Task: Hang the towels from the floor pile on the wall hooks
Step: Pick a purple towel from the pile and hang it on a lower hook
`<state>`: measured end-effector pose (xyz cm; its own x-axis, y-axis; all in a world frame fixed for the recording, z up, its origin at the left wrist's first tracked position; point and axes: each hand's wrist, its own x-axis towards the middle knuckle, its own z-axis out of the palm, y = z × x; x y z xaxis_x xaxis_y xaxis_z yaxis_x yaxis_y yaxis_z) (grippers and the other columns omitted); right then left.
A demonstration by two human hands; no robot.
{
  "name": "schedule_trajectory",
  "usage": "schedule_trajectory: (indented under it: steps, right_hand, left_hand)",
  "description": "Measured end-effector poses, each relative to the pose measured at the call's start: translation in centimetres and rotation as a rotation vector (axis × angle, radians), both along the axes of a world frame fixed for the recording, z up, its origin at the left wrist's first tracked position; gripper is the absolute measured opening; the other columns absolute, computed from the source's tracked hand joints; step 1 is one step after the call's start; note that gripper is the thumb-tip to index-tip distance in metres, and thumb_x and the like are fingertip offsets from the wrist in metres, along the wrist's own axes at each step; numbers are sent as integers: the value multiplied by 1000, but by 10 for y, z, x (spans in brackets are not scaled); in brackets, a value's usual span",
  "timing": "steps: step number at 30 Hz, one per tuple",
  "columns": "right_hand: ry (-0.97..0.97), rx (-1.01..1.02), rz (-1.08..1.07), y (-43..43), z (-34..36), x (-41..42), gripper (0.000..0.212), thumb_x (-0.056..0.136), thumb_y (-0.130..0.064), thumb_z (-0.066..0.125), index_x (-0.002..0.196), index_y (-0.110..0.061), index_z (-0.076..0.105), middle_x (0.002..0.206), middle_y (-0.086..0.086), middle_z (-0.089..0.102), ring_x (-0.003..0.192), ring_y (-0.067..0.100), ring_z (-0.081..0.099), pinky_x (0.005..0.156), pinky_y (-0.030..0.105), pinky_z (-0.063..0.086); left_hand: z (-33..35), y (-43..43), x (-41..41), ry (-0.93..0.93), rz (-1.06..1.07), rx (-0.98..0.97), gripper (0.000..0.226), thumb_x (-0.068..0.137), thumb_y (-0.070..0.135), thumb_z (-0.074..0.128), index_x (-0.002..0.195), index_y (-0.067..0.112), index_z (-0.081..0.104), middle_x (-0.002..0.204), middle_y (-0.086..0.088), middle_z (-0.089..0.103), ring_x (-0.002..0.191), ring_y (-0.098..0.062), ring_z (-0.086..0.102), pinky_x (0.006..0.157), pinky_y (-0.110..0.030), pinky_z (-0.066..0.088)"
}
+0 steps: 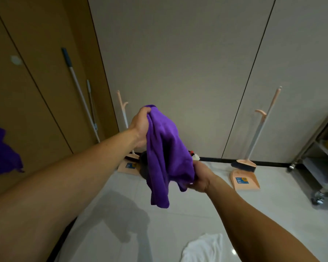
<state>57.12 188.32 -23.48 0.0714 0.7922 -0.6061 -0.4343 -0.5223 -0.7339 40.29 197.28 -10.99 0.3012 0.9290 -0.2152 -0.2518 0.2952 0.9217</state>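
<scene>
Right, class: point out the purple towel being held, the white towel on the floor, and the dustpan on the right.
purple towel [165, 148]: head view, middle of the hanging cloth.
white towel [203, 246]: head view, centre of the crumpled heap.
dustpan [244, 180]: head view, flat peach pan surface.

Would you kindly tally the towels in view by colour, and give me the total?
Purple: 2, one held by the left hand and right hand as the purple towel, one hanging purple towel at the left edge.
White: 1, the white towel on the floor.
Total: 3.
</scene>
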Motion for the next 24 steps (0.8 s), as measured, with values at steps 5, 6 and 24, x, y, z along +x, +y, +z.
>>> schedule_trajectory:
  steps: [5,6,24]
  right_hand:
    - [-156,124,-375,20,38,29,9,87,-10,59,83,-4,65,75,12,63,62,25,58,59,36,50]
    - [-165,143,-413,24,44,35,9,88,-13,60,82,-5,63,76,11,61,65,24,55,63,39,48]
    - [-523,233,-206,47,81,35,24,84,-29,72,73,-13,59,70,4,57,58,16,48,52,26,39]
  left_hand:
    - [-17,21,-61,232,311,22,13,82,9,53,84,9,66,73,-9,61,67,-22,57,63,-29,48]
    - [-20,24,-73,255,343,14,17,79,3,50,78,10,66,69,-7,60,63,-20,56,58,-26,47]
    - [-42,32,-146,361,373,-268,11,83,27,44,76,21,50,58,3,42,48,-15,44,43,-24,42]
